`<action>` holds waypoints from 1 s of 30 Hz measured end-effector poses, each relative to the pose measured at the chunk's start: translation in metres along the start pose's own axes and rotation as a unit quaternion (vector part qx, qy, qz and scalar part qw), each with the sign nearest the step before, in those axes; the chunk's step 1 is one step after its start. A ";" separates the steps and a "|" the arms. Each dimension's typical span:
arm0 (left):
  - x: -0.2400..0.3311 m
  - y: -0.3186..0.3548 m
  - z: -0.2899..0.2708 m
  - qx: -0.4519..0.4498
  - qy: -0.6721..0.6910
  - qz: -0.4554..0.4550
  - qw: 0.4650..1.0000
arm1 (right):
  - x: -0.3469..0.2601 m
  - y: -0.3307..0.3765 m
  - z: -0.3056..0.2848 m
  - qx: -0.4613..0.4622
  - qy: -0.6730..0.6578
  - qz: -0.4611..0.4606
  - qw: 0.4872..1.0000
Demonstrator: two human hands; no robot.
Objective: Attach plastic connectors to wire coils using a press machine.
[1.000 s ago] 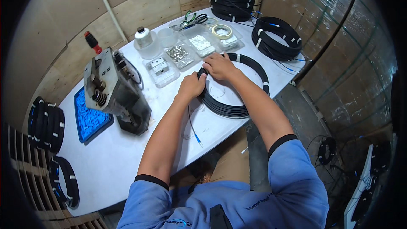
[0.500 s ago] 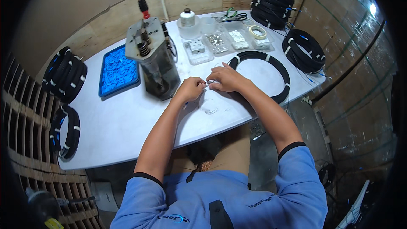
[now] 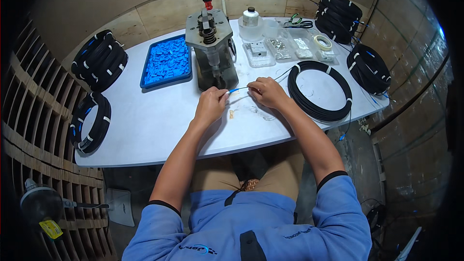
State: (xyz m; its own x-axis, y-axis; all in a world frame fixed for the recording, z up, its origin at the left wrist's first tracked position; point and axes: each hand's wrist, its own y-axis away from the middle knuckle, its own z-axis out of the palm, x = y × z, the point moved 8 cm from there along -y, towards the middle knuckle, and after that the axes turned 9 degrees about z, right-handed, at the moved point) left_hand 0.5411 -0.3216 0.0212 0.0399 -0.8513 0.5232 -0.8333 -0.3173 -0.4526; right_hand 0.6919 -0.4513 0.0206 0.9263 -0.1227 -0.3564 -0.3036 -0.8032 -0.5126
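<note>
So, looking at elbow room first: the widest stretch of white counter runs off to the left of the hands, all the way over to a small black coil by the left edge. The front edge curves past below the wrists, with a decent strip of white between it and the fingers. Far side's way tighter, since the metal machine stands just beyond the left hand, with the blue tray of little blue pieces next to it on its left. On the right, a big black coil lies flat near the front edge, one blue-tipped end hanging over the side, and clear plastic boxes sit behind. The blue connector is up front of the machine, pointing left, its long axis pretty much sideways and rising a touch toward the right. It's right between the two hands: the left has its fingertips pinched on the connector's left end, and the right hand is pinching the thin black cable a short way along. Past the right fingers the cable angles up and right to the big coil. Exactly how much of the tip the left fingers cover, I can't tell.
</note>
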 end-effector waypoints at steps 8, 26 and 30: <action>-0.021 0.001 -0.026 0.071 0.045 0.018 0.996 | -0.021 -0.016 0.023 -0.039 -0.033 0.026 0.998; -0.066 -0.016 -0.023 0.096 0.058 0.020 0.993 | -0.014 -0.055 0.034 -0.065 -0.090 0.017 0.994; -0.074 -0.015 -0.021 0.091 0.089 -0.015 0.992 | -0.015 -0.053 0.032 -0.063 -0.128 0.035 0.989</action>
State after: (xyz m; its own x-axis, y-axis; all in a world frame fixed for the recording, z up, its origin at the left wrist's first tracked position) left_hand 0.5388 -0.2455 0.0045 -0.0490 -0.7584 0.6499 -0.7188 -0.4251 -0.5502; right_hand 0.6865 -0.3877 0.0282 0.8120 -0.0427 -0.5821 -0.3204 -0.8662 -0.3835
